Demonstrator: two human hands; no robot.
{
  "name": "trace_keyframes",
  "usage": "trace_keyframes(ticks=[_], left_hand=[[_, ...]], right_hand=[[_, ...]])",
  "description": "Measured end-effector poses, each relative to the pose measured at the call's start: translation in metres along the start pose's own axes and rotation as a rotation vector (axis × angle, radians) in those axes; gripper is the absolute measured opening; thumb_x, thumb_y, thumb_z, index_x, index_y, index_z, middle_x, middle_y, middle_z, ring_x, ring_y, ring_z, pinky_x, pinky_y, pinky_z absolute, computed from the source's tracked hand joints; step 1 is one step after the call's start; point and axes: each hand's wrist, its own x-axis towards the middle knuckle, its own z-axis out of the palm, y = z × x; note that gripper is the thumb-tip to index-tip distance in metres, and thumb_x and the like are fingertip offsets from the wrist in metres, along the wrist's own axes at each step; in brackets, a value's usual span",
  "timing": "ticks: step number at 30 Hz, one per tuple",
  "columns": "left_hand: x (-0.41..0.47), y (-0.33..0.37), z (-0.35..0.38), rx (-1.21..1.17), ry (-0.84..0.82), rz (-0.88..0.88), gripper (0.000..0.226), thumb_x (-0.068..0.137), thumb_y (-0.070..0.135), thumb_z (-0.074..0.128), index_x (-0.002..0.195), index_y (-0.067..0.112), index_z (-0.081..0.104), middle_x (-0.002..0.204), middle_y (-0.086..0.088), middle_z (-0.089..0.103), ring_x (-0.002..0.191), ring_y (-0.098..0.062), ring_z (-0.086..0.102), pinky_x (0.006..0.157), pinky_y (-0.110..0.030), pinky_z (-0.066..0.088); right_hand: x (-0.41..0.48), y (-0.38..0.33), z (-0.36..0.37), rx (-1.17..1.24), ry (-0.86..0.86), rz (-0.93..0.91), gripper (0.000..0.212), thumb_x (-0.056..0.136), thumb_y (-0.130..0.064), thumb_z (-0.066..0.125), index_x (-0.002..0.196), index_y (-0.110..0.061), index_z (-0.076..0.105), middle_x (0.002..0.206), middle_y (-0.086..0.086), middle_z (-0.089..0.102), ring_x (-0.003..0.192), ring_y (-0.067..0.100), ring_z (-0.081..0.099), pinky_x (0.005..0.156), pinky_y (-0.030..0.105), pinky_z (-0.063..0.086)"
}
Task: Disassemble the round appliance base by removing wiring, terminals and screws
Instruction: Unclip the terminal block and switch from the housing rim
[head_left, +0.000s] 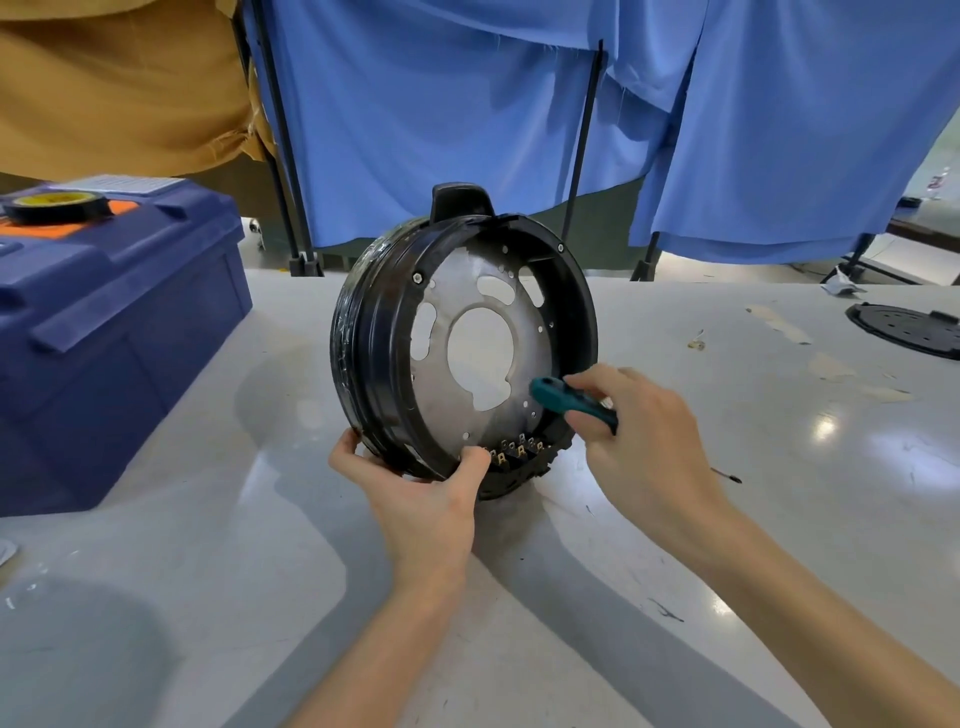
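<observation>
The round black appliance base (569, 306) stands on its edge on the white table, its open side turned toward me. A silver metal plate (467, 410) with cut-outs fills the inside. Several brass terminals (519, 451) sit in a row along the bottom of the rim. My left hand (421, 493) grips the lower rim, thumb inside near the terminals. My right hand (639, 441) holds a teal-handled ratchet tool (558, 396) with its head against the lower right of the plate.
A blue toolbox (114, 332) with a roll of black tape (54, 205) on its lid stands at the left. A black round cover (909, 328) lies at the far right. A small dark screw or bit (727, 475) lies right of my hand. Blue curtains hang behind.
</observation>
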Motion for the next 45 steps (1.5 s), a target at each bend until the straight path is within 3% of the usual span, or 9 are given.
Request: trace_keyframes(ticks=[3, 7, 13, 17, 22, 25, 29, 35, 45], left_hand=[[0.001, -0.002, -0.001, 0.033, 0.003, -0.003, 0.072, 0.058, 0.018, 0.074, 0.11, 0.038, 0.028, 0.09, 0.022, 0.06, 0.076, -0.014, 0.066, 0.074, -0.041, 0.057], [0.0, 0.0, 0.0, 0.064, 0.003, 0.025, 0.075, 0.058, 0.02, 0.074, 0.114, 0.036, 0.027, 0.095, 0.028, 0.059, 0.088, -0.01, 0.067, 0.077, -0.036, 0.056], [0.001, -0.002, 0.0, 0.088, 0.005, 0.031, 0.072, 0.059, 0.019, 0.075, 0.11, 0.038, 0.027, 0.095, 0.024, 0.061, 0.087, -0.018, 0.067, 0.076, -0.045, 0.057], [0.0, -0.002, 0.001, 0.102, 0.008, 0.068, 0.074, 0.059, 0.02, 0.075, 0.114, 0.035, 0.026, 0.096, 0.03, 0.058, 0.09, -0.013, 0.067, 0.077, -0.036, 0.056], [0.0, -0.004, 0.002, 0.115, 0.016, 0.073, 0.073, 0.059, 0.021, 0.073, 0.112, 0.035, 0.025, 0.092, 0.035, 0.059, 0.078, -0.002, 0.066, 0.065, -0.024, 0.05], [-0.002, -0.001, 0.002, 0.129, -0.004, 0.087, 0.075, 0.059, 0.02, 0.075, 0.114, 0.036, 0.026, 0.097, 0.029, 0.059, 0.089, -0.011, 0.067, 0.076, -0.038, 0.057], [-0.003, 0.001, 0.004, 0.158, -0.011, 0.111, 0.077, 0.058, 0.021, 0.075, 0.115, 0.036, 0.027, 0.101, 0.026, 0.059, 0.093, -0.014, 0.067, 0.08, -0.041, 0.057], [0.0, -0.003, -0.001, 0.085, -0.002, 0.034, 0.076, 0.058, 0.02, 0.075, 0.112, 0.038, 0.025, 0.093, 0.026, 0.063, 0.084, -0.012, 0.069, 0.073, -0.032, 0.055], [0.005, -0.005, -0.001, 0.073, 0.061, -0.019, 0.077, 0.057, 0.022, 0.077, 0.115, 0.035, 0.028, 0.105, 0.003, 0.063, 0.085, -0.013, 0.068, 0.076, -0.034, 0.058]], right_hand=[[-0.001, -0.016, 0.004, -0.061, 0.055, -0.123, 0.029, 0.084, 0.001, 0.063, 0.111, -0.006, 0.068, 0.09, 0.008, 0.06, 0.069, 0.029, 0.054, 0.061, 0.033, 0.04], [-0.008, -0.012, 0.018, -0.371, -0.217, -0.044, 0.031, 0.091, -0.012, 0.051, 0.121, -0.014, 0.059, 0.108, 0.001, 0.055, 0.091, 0.029, 0.058, 0.067, 0.035, 0.042], [0.002, -0.019, 0.005, -0.175, 0.188, -0.141, 0.028, 0.078, 0.0, 0.057, 0.103, -0.001, 0.071, 0.085, 0.012, 0.063, 0.06, 0.032, 0.058, 0.051, 0.033, 0.039], [-0.007, -0.011, 0.018, -0.449, -0.242, -0.003, 0.026, 0.09, -0.013, 0.049, 0.113, -0.015, 0.06, 0.108, 0.001, 0.059, 0.097, 0.03, 0.06, 0.064, 0.032, 0.034], [0.007, -0.017, 0.003, -0.064, 0.275, -0.083, 0.026, 0.077, 0.003, 0.061, 0.099, 0.0, 0.073, 0.082, 0.014, 0.065, 0.059, 0.033, 0.059, 0.051, 0.033, 0.041], [-0.01, -0.022, 0.019, -0.369, -0.028, -0.191, 0.024, 0.055, -0.003, 0.07, 0.079, -0.001, 0.068, 0.073, 0.012, 0.061, 0.055, 0.031, 0.06, 0.044, 0.029, 0.032], [-0.007, -0.007, 0.024, -0.302, -0.177, -0.034, 0.026, 0.086, -0.01, 0.058, 0.111, -0.013, 0.067, 0.1, 0.001, 0.061, 0.091, 0.029, 0.061, 0.066, 0.033, 0.041], [-0.004, 0.019, 0.021, 0.16, 0.181, 0.221, 0.026, 0.09, -0.003, 0.06, 0.112, -0.013, 0.069, 0.101, 0.004, 0.068, 0.085, 0.03, 0.061, 0.078, 0.042, 0.046], [-0.01, 0.056, 0.042, 0.032, 0.168, 0.353, 0.021, 0.093, -0.004, 0.055, 0.114, -0.008, 0.059, 0.108, 0.009, 0.064, 0.083, 0.023, 0.048, 0.071, 0.031, 0.031]])
